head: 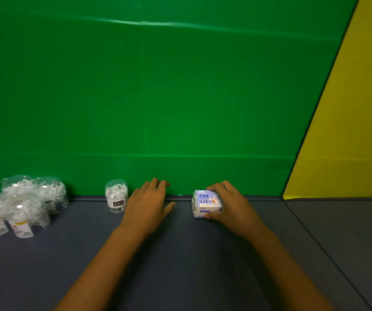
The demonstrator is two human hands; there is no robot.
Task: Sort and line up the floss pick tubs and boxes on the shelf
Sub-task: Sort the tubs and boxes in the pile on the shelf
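Note:
A white and blue floss pick box (205, 204) stands on the dark shelf floor (180, 254) near the green back wall. My right hand (230, 205) grips it from the right, fingers over its top and thumb at its near side. My left hand (149, 203) lies flat and open on the shelf, holding nothing, just right of a small clear tub (116, 198) with a dark label. At the far left, several clear tubs of white floss picks (23, 205) stand clustered together.
The green back wall (158, 97) closes the shelf behind the objects. A yellow side panel (355, 131) rises at the right. A seam in the shelf floor (328, 254) runs diagonally at the right side.

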